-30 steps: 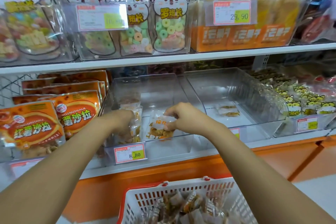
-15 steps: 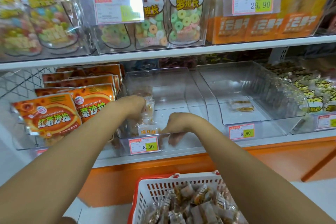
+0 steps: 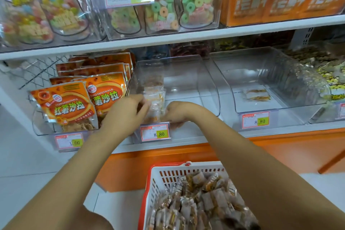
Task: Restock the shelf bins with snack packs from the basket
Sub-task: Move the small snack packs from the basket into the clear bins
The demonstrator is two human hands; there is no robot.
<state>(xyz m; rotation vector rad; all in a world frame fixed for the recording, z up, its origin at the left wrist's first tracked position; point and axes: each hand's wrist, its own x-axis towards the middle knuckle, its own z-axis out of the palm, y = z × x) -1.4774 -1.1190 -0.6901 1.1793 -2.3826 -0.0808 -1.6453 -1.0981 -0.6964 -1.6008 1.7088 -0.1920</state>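
Both hands have drawn together since a second ago, the right sliding left up to the stack. Left hand (image 3: 128,110) curls its fingers against the snack packs (image 3: 155,101), propping them upright in the front left corner of the middle bin (image 3: 186,84), tight to its left wall. Right hand (image 3: 179,112) dips behind the front lip, fingers bent downward; too blurred to tell whether they pinch anything. Bare bin floor lies open to the right and behind. Next bin (image 3: 242,73) holds one lone pack (image 3: 257,94). Below, the basket (image 3: 168,174) sits heaped with packs.
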